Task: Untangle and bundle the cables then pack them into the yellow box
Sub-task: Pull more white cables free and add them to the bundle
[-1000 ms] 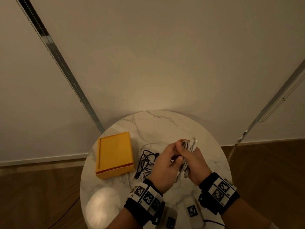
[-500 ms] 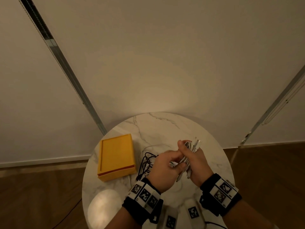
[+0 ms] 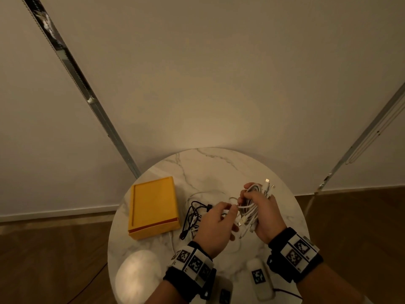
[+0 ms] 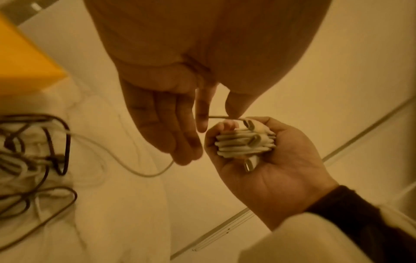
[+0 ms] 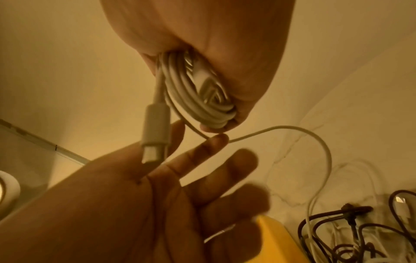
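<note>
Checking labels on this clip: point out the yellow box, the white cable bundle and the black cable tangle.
yellow box [image 3: 153, 205]: head view, middle of its top face.
white cable bundle [image 4: 244, 142]: left wrist view, on the wound coils.
black cable tangle [image 3: 194, 212]: head view, on its loops.

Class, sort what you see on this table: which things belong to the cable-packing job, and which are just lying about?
Belongs to the job:
white cable bundle, gripped by the right hand
loose white strand, pinched by the left hand
tangled black cable
yellow box

Lying about:
white tagged devices
</note>
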